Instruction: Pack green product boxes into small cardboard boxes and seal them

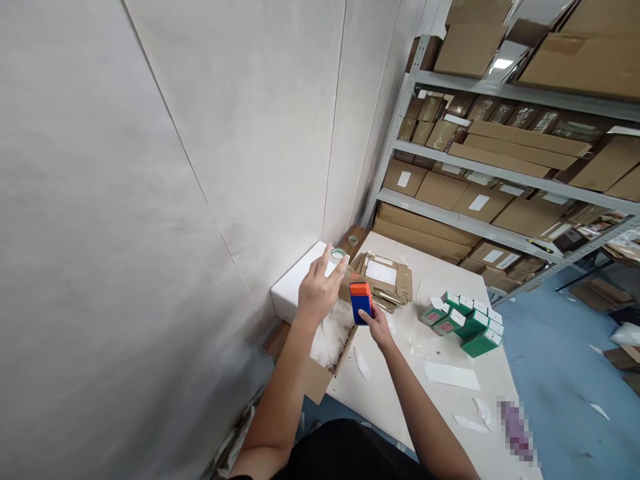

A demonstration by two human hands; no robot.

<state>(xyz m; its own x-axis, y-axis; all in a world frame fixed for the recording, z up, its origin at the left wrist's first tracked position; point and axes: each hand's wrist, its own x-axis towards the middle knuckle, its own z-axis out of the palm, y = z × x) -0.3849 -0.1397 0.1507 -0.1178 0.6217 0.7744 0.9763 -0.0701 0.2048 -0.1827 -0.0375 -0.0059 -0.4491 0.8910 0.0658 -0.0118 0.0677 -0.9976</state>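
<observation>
My right hand [379, 325] grips a blue-and-orange handheld device [361, 308], its orange end pointing away from me and my thumb on the blue side. I cannot make out exactly what kind of device it is. To its left, my left hand [319, 290] is raised with fingers spread, and nothing shows in it. Below both hands, at the table's left edge, sits an open cardboard box [320, 381] filled with white packing material [330, 340]. Part of the box is hidden behind my left arm.
Flattened brown cardboard [400, 283] lies beyond my hands on the white table [400, 380]. Several green boxes [475, 323] stand to the right. A white box [290, 287] and a tape roll [339, 254] are near the wall. Metal shelves [450, 153] hold cartons behind.
</observation>
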